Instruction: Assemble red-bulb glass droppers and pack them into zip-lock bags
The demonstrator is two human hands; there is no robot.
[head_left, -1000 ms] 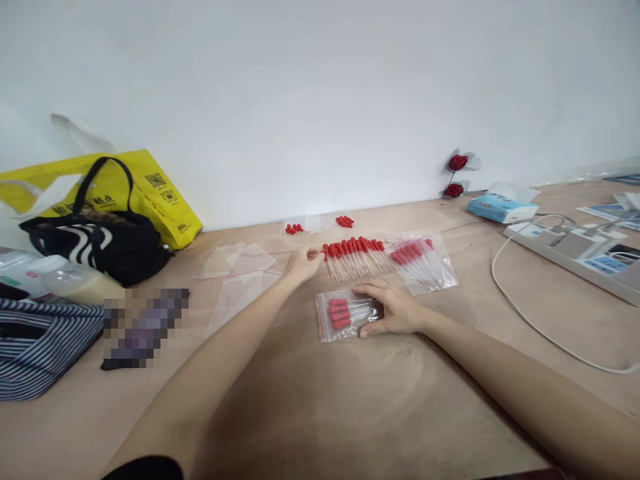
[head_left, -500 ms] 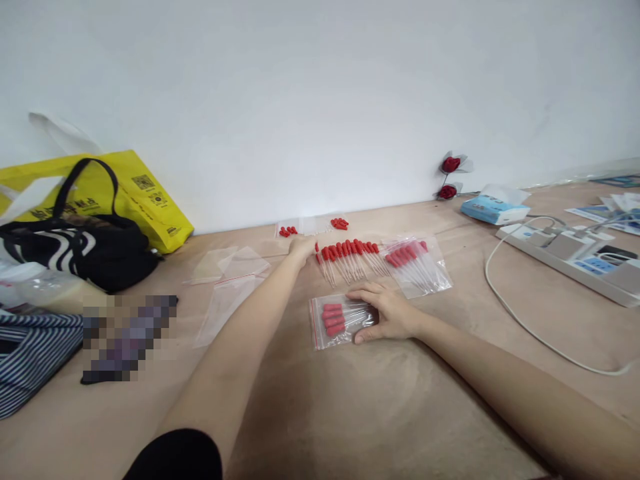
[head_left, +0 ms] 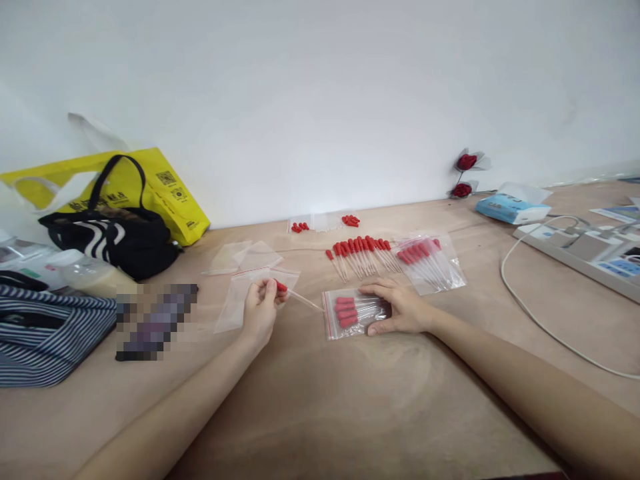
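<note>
My left hand (head_left: 262, 303) is closed around the red rubber bulb of a glass dropper (head_left: 300, 299), and its clear stem points right toward a small zip bag. That zip bag (head_left: 331, 317) lies flat with several red-bulbed droppers inside. My right hand (head_left: 397, 308) grips the bag across its right end, thumb at the near edge and fingers at the far edge. Behind it, loose droppers (head_left: 367, 250) lie in a row, bulbs toward the wall. Right of them lies another filled clear bag (head_left: 445, 273). Flat clear bags (head_left: 233, 300) lie behind and beside my left hand.
Near the wall are loose red bulbs (head_left: 301, 227) on clear plastic. At the left stand a yellow bag (head_left: 187, 200), a black bag (head_left: 120, 247) and a striped pouch (head_left: 60, 333). A tissue pack (head_left: 513, 208), power strip (head_left: 617, 267) and white cable (head_left: 530, 313) occupy the right.
My left hand has come back from the far row toward me with a dropper in it. My right hand stays on the zip bag. The view has shifted slightly left.
</note>
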